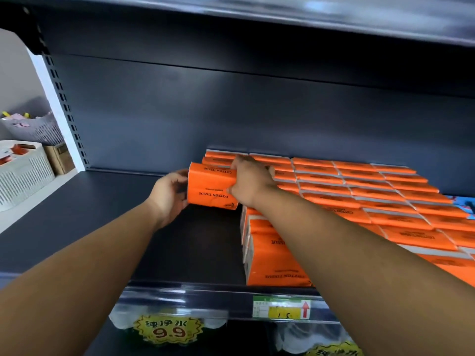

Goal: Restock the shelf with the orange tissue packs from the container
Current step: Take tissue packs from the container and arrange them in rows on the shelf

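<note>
An orange tissue pack [209,187] printed "COTTON TISSUE" stands on the dark shelf [108,222], at the left end of the stocked rows. My left hand [171,195] presses its left side and my right hand [250,182] grips its right end and top. Behind it, two more packs line up toward the back wall. Several rows of orange tissue packs [359,199] fill the shelf's right half, two layers high. A white slatted container [21,170] with orange packs inside sits far left, beyond the shelf upright.
The left half of the shelf is bare dark metal. Another shelf board [282,11] hangs close overhead. A lilac basket [36,129] and a cardboard box [60,158] stand behind the container. A price tag [281,308] and bottled water packs [167,327] lie below the shelf edge.
</note>
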The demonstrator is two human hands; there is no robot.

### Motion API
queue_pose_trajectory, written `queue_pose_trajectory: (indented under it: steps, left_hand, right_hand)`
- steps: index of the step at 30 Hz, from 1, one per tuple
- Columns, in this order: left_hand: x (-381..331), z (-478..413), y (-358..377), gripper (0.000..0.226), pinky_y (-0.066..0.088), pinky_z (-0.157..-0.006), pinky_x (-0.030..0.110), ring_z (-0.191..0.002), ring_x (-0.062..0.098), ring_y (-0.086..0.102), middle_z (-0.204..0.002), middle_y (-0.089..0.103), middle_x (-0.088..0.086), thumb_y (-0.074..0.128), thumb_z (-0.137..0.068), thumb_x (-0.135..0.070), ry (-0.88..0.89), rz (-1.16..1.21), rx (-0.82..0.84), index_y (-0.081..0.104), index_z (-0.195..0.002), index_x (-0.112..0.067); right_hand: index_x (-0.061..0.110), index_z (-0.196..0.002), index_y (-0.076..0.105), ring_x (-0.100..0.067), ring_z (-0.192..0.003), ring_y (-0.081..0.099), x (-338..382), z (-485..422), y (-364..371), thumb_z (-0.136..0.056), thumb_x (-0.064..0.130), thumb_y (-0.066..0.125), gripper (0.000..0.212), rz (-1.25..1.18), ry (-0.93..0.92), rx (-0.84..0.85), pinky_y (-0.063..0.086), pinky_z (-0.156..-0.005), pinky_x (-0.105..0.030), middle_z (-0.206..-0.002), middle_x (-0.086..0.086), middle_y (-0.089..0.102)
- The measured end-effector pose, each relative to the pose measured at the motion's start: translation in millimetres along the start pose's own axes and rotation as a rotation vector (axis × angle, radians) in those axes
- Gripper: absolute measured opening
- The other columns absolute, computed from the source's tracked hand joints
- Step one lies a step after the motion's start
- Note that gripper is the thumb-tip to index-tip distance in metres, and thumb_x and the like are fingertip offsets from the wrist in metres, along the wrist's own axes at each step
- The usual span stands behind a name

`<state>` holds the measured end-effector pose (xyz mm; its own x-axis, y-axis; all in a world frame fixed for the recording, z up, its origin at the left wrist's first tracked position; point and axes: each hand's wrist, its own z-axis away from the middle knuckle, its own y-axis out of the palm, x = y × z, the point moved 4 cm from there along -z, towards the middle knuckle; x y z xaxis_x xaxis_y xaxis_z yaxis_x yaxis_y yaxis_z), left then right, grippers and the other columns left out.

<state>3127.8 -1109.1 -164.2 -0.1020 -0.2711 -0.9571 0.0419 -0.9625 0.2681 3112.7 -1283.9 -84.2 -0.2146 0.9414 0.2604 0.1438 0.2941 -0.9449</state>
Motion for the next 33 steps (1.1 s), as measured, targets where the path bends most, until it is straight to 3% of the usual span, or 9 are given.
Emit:
queue_pose_trajectory:
  steps: [5,11,15,18,20,23,27,30,33]
  left_hand:
    - [2.5,-1.9,0.4,0.074,0.035,-0.112,0.04,-0.126,0.021,0.053,-0.13,0.062,0.006,0.043,-0.068,-0.003,0.046,-0.372,0.085,0.051,-0.139,-0.023]
    - [12.6,-5.4,2.2,0.043,0.042,-0.107,0.046,-0.116,0.016,0.061,-0.12,0.068,-0.004,0.035,-0.097,-0.015,0.078,-0.459,0.038,0.057,-0.129,-0.034]
    - [7.4,6.2,24.3,0.035,0.049,-0.088,0.034,-0.111,0.016,0.062,-0.116,0.068,0.001,0.028,-0.106,-0.031,0.015,-0.164,0.095,0.06,-0.118,-0.026]
    - [9.3,5.0,29.6,0.054,0.047,-0.092,0.033,-0.112,0.012,0.062,-0.121,0.067,-0.001,0.018,-0.099,-0.059,-0.014,-0.184,0.179,0.056,-0.123,-0.031]
    - [10.5,1.5,24.0,0.05,0.042,-0.105,0.039,-0.113,0.012,0.06,-0.123,0.064,-0.001,0.026,-0.097,-0.061,-0.039,-0.218,0.157,0.053,-0.125,-0.029]
    - [7.5,-1.1,17.3,0.058,0.036,-0.112,0.046,-0.12,0.019,0.055,-0.132,0.059,0.003,0.034,-0.093,-0.065,-0.038,-0.358,0.084,0.048,-0.134,-0.026]
    - [-6.6,10.1,20.3,0.067,0.039,-0.109,0.043,-0.12,0.018,0.053,-0.131,0.056,-0.002,0.037,-0.092,-0.067,0.085,-0.544,-0.029,0.042,-0.142,-0.023]
    - [-23.6,21.9,23.0,0.063,0.037,-0.102,0.028,-0.12,0.011,0.048,-0.128,0.051,-0.006,0.048,-0.095,-0.053,0.223,-0.628,-0.125,0.04,-0.143,-0.013]
    - [-40.6,36.0,20.8,0.056,0.038,-0.098,0.028,-0.122,0.023,0.051,-0.136,0.05,0.01,0.05,-0.097,-0.043,0.325,-0.891,-0.19,0.042,-0.14,-0.007]
  right_hand:
    - [0.025,-0.131,0.054,-0.028,-0.135,0.029,0.2,0.1,5.4,-0.079,0.008,0.065,0.055,0.157,0.04,0.03,0.023,-0.108,-0.05,-0.136,-0.001,0.044]
    - [0.021,-0.137,0.044,-0.03,-0.14,0.024,5.3,-1.1,9.4,-0.08,0.013,0.067,0.062,0.223,0.0,0.082,0.015,-0.113,-0.055,-0.141,-0.002,0.042]
    - [0.014,-0.087,0.054,-0.027,-0.121,0.043,13.7,0.2,4.6,-0.08,0.009,0.065,0.014,0.374,-0.041,0.105,0.009,-0.114,-0.054,-0.105,-0.002,0.054]
    - [0.017,-0.069,0.042,-0.026,-0.111,0.049,13.8,2.2,3.1,-0.08,0.01,0.065,0.027,0.391,-0.014,0.11,0.011,-0.113,-0.052,-0.083,0.0,0.046]
    - [0.016,-0.085,0.055,-0.027,-0.117,0.047,14.4,3.7,3.6,-0.081,0.01,0.064,0.012,0.398,-0.032,0.109,0.01,-0.112,-0.053,-0.095,-0.001,0.051]
    - [0.02,-0.118,0.059,-0.028,-0.124,0.043,12.9,5.9,4.9,-0.083,0.013,0.063,0.036,0.401,-0.027,0.136,0.012,-0.113,-0.055,-0.119,-0.003,0.055]
    - [0.024,-0.127,0.054,-0.026,-0.127,0.042,12.2,5.9,-5.0,-0.089,0.028,0.061,0.039,0.334,-0.055,0.035,0.021,-0.107,-0.052,-0.128,0.0,0.053]
    - [0.024,-0.127,0.054,-0.026,-0.125,0.044,10.2,13.5,-19.9,-0.09,0.034,0.059,0.038,0.274,-0.068,-0.028,0.027,-0.102,-0.049,-0.129,0.0,0.052]
    - [0.022,-0.131,0.05,-0.027,-0.127,0.045,7.1,29.8,-34.6,-0.09,0.039,0.059,0.045,0.246,-0.065,-0.038,0.032,-0.1,-0.047,-0.134,-0.003,0.05]
